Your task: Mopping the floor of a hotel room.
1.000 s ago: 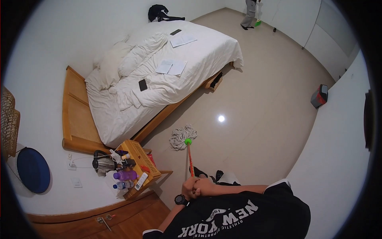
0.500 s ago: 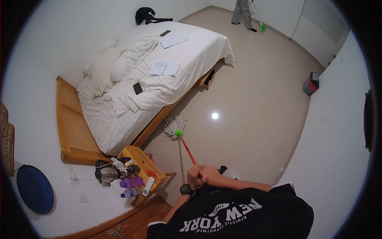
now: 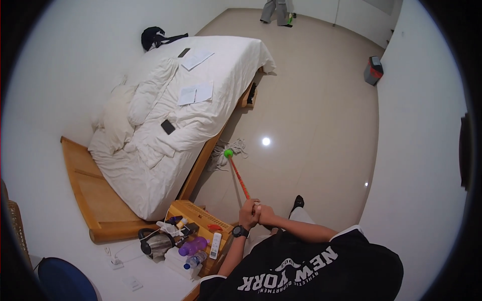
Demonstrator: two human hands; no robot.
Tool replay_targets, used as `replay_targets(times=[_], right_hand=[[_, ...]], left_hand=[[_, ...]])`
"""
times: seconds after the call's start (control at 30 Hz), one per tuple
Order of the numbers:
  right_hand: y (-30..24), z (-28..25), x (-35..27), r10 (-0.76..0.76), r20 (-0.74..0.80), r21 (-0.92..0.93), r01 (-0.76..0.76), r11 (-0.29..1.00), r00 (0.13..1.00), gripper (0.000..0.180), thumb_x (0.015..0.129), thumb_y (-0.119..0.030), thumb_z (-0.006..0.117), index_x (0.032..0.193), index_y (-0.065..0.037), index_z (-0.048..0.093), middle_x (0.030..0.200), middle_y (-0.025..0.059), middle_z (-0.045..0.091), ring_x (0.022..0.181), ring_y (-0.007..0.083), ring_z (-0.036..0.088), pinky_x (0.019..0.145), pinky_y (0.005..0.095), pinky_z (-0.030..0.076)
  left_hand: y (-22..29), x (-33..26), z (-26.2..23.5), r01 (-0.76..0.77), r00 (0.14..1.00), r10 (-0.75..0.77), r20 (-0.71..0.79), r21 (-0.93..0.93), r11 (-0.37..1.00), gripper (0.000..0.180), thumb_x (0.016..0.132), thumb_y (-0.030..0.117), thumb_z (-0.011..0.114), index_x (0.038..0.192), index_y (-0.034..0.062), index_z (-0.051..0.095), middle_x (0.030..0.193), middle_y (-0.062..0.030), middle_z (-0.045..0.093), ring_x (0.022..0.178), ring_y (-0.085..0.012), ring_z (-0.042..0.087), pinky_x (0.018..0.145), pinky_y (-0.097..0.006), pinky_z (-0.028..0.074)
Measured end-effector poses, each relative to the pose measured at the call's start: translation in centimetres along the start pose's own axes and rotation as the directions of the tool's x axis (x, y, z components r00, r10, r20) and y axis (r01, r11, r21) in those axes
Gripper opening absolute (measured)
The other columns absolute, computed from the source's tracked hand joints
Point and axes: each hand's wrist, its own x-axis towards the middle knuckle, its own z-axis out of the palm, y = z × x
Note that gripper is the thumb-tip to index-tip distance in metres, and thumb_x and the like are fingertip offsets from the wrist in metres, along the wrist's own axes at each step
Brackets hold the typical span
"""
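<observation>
My left hand [image 3: 248,214], with a black watch at its wrist, is closed around the orange handle of a string mop [image 3: 240,176]. My right hand [image 3: 265,214] is wrapped over the same handle, pressed against the left. The handle slants away from me to a green hub [image 3: 228,153]. Around that hub, pale mop strings [image 3: 219,161] lie splayed on the tiled floor, close against the bed's wooden side rail [image 3: 205,163].
A white-sheeted bed [image 3: 155,170] stands at left with papers and phones on it. A wooden bedside table [image 3: 221,220] near my left arm carries a kettle [image 3: 159,245] and bottles. A bin [image 3: 373,70] is against the right wall. Another person's legs [image 3: 275,12] show at the far end.
My view has shifted, and more of my foot shows at right. The mop strings are spread wider around the hub. Both hands still grip the handle. The other person's legs have shifted.
</observation>
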Motion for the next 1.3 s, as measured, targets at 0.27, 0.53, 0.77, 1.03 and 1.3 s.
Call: replay_targets(times=[0.27,0.53,0.77,1.03,1.3], right_hand=[[-7.8,-5.4,-4.5,0.011,0.072,-0.15,0.0,0.989,0.997,0.018,0.075,-0.023,0.059,0.081,-0.007,0.064,0.074,0.0148,0.066,0.07,0.0368,0.065,0.059,0.0477,0.051],[-1.8,1.1,-0.2,-0.418,0.097,-0.053,0.424,0.904,0.903,0.018,0.074,-0.022,0.058,0.07,-0.005,0.063,0.069,0.016,0.064,0.065,0.0383,0.063,0.057,0.0475,0.05],[-0.3,3.1,4.5,-0.357,-0.052,-0.126,0.349,0.929,0.933,0.018,0.072,-0.022,0.057,0.065,-0.006,0.06,0.067,0.0174,0.062,0.062,0.0384,0.062,0.055,0.0483,0.049],[-2.5,-0.7,-4.8,-0.439,-0.028,-0.145,0.431,0.891,0.898,0.017,0.07,-0.024,0.062,0.076,-0.008,0.062,0.07,0.0132,0.063,0.065,0.0358,0.062,0.055,0.0463,0.049],[2.1,4.6,-0.9,-0.443,-0.113,-0.151,0.425,0.892,0.889,0.019,0.074,-0.029,0.059,0.08,-0.011,0.063,0.078,0.0132,0.064,0.073,0.034,0.063,0.058,0.0474,0.049]], left_hand=[[6.8,-0.6,-4.4,0.011,1.0,-0.006,0.028,-0.187,0.982,0.061,0.07,0.052,0.072,0.107,0.007,0.055,0.073,-0.0112,0.057,0.064,-0.0265,0.061,0.059,-0.037,0.049],[1.3,-2.8,-4.1,-0.101,0.99,0.102,-0.094,0.018,0.995,0.04,0.082,0.041,0.064,0.097,0.0044,0.059,0.078,-0.0153,0.061,0.068,-0.0317,0.062,0.061,-0.039,0.05],[-1.0,-1.3,-3.5,0.04,0.975,-0.003,-0.222,0.16,0.986,0.02,0.088,0.022,0.052,0.094,0.0053,0.062,0.08,-0.0151,0.063,0.071,-0.035,0.06,0.064,-0.042,0.048],[7.7,-4.4,-4.0,-0.191,0.956,0.251,-0.152,0.327,0.925,0.018,0.083,0.016,0.057,0.095,0.0086,0.068,0.092,-0.01,0.068,0.08,-0.0289,0.06,0.078,-0.037,0.045],[1.3,-4.7,-1.5,-0.117,0.987,0.121,-0.104,0.048,0.992,0.02,0.088,0.015,0.055,0.098,0.0033,0.068,0.099,-0.014,0.064,0.096,-0.0323,0.057,0.088,-0.041,0.046]])
